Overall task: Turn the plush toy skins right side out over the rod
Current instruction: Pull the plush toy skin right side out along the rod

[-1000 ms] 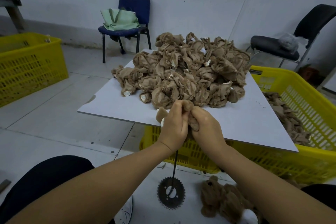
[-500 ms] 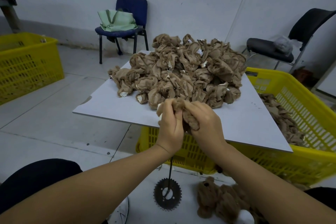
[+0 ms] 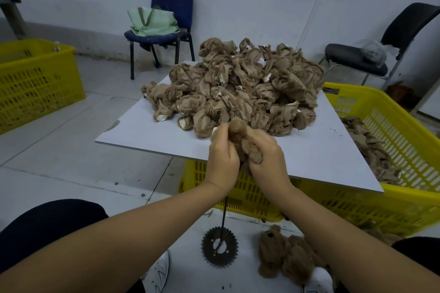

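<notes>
A brown plush toy skin [image 3: 245, 140] sits on top of the thin black rod [image 3: 224, 215], which rises from a toothed metal disc [image 3: 219, 247] on the floor. My left hand [image 3: 222, 157] and my right hand [image 3: 269, 159] both grip this skin, pressed close together, with fuzzy fur showing between them. The rod's top is hidden inside the skin and hands. Behind them a big pile of inside-out skins [image 3: 238, 85] lies on a white board [image 3: 147, 131].
The board rests on a yellow crate [image 3: 390, 131] holding more skins. Finished furry skins [image 3: 285, 254] lie on the floor by my right foot. Another yellow crate [image 3: 35, 81] stands left; a blue chair [image 3: 166, 28] and a black chair [image 3: 371, 54] stand by the wall.
Both hands kept hold of the skin on the rod and worked it; more fuzzy fur now shows at the top between them. The view shifted slightly.
</notes>
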### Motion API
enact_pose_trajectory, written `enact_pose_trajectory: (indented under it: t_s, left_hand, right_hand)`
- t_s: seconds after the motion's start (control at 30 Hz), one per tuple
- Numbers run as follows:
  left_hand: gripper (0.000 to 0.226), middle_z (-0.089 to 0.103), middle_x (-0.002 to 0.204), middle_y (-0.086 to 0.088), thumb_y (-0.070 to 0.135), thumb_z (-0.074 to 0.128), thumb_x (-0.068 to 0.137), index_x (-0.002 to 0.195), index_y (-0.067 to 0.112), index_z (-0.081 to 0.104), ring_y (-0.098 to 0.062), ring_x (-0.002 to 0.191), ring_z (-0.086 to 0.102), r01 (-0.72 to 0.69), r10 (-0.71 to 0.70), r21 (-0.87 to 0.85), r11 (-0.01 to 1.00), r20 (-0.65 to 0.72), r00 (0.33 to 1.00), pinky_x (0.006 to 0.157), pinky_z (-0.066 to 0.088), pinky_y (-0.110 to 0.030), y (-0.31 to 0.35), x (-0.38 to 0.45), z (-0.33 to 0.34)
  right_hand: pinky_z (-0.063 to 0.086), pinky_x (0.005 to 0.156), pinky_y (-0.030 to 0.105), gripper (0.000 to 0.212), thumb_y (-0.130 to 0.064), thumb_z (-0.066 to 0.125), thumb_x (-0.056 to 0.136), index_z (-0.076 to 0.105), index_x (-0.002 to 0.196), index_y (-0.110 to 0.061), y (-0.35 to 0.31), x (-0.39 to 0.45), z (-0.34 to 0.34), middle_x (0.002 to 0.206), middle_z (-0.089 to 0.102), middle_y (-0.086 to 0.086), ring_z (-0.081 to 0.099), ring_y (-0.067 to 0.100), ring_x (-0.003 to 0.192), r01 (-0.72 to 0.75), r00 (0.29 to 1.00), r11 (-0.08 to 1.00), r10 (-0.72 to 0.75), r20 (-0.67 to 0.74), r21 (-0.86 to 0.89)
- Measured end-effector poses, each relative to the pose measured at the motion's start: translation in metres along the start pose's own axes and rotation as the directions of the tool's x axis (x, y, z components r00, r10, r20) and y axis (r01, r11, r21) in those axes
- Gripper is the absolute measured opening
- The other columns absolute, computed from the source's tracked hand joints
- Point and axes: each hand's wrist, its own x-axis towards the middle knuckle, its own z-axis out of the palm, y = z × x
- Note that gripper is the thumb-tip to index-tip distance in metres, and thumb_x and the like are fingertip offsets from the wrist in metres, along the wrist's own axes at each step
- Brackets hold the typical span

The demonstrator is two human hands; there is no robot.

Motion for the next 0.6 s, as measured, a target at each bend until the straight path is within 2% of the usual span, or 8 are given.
enact_pose_trajectory:
  t_s: [0.07,0.13,0.23,0.3,0.33,0.43,0.53,0.6]
  left_hand:
    - [0.035,0.057,0.098,-0.009,-0.002,0.033,0.092,0.110,0.024,0.049,-0.010,0.088,0.057,-0.068,0.065,-0.044,0.997,-0.050,0.997,0.075,0.047,-0.017,0.006,0.004,-0.001]
    - [0.045,0.057,0.100,-0.004,-0.007,0.034,0.088,0.113,0.027,0.047,-0.005,0.092,0.058,-0.106,0.103,-0.063,0.992,-0.048,0.994,0.079,0.050,-0.016,0.007,0.006,-0.003]
    - [0.045,0.060,0.099,0.004,-0.004,0.034,0.088,0.118,0.026,0.049,-0.005,0.092,0.059,-0.076,0.074,-0.049,0.996,-0.038,0.997,0.078,0.054,-0.020,0.000,0.010,0.000]
    - [0.042,0.063,0.100,-0.005,0.000,0.033,0.090,0.122,0.017,0.053,-0.004,0.090,0.060,-0.033,0.033,-0.015,0.999,-0.024,0.999,0.076,0.053,-0.019,-0.007,0.009,0.001]
    - [0.043,0.062,0.101,-0.006,0.001,0.033,0.090,0.126,0.014,0.054,0.001,0.089,0.059,-0.013,0.013,0.009,1.000,-0.007,1.000,0.074,0.051,-0.014,-0.010,0.007,-0.001]
    - [0.049,0.060,0.096,0.001,0.002,0.034,0.091,0.134,0.011,0.054,0.015,0.087,0.055,-0.001,-0.004,0.083,0.997,0.064,0.998,0.072,0.041,-0.002,-0.021,-0.001,-0.006]
    - [0.047,0.063,0.099,-0.001,0.002,0.034,0.093,0.134,0.013,0.054,0.002,0.086,0.058,0.026,-0.033,0.073,0.997,0.099,0.994,0.074,0.048,-0.012,-0.020,0.001,-0.005]
    - [0.041,0.064,0.099,-0.003,-0.001,0.034,0.093,0.123,0.017,0.056,-0.009,0.088,0.060,0.027,-0.031,0.056,0.998,0.073,0.997,0.075,0.052,-0.025,-0.013,0.002,0.000]
  right_hand:
    - [0.052,0.087,0.039,0.055,0.002,0.058,0.086,0.061,0.136,-0.019,-0.004,0.007,-0.003,0.116,0.066,-0.001,0.059,0.019,0.109,0.088,0.995,0.996,-0.089,-0.044,-0.036]
    - [0.049,0.091,0.032,0.058,0.004,0.067,0.085,0.059,0.139,-0.019,-0.006,0.011,-0.006,0.122,0.066,0.001,0.059,0.021,0.111,0.173,0.981,0.976,-0.182,-0.061,-0.133]
    - [0.044,0.095,0.023,0.063,0.008,0.069,0.082,0.058,0.139,-0.017,-0.002,0.012,-0.003,0.123,0.065,0.002,0.058,0.021,0.113,0.170,0.981,0.975,-0.181,-0.067,-0.140]
    - [0.047,0.096,0.028,0.059,0.007,0.067,0.084,0.060,0.137,-0.016,0.002,0.011,0.001,0.122,0.066,0.002,0.058,0.019,0.114,0.117,0.991,0.988,-0.123,-0.057,-0.099]
    - [0.049,0.093,0.033,0.054,0.006,0.065,0.085,0.062,0.135,-0.015,0.004,0.008,0.003,0.119,0.066,0.001,0.058,0.018,0.111,0.100,0.994,0.990,-0.103,-0.035,-0.095]
    - [0.050,0.085,0.045,0.044,0.004,0.058,0.090,0.065,0.129,-0.014,0.010,-0.001,0.007,0.113,0.066,0.000,0.058,0.019,0.106,0.068,0.997,0.996,-0.065,0.052,-0.052]
    - [0.052,0.084,0.046,0.044,0.003,0.056,0.091,0.064,0.130,-0.017,0.017,0.002,0.005,0.114,0.066,-0.001,0.058,0.023,0.107,0.014,0.997,0.999,-0.011,0.072,-0.046]
    - [0.052,0.085,0.046,0.047,0.005,0.056,0.090,0.065,0.130,-0.018,0.017,0.004,0.004,0.115,0.066,-0.002,0.058,0.023,0.109,0.004,0.998,0.998,0.000,0.065,-0.060]
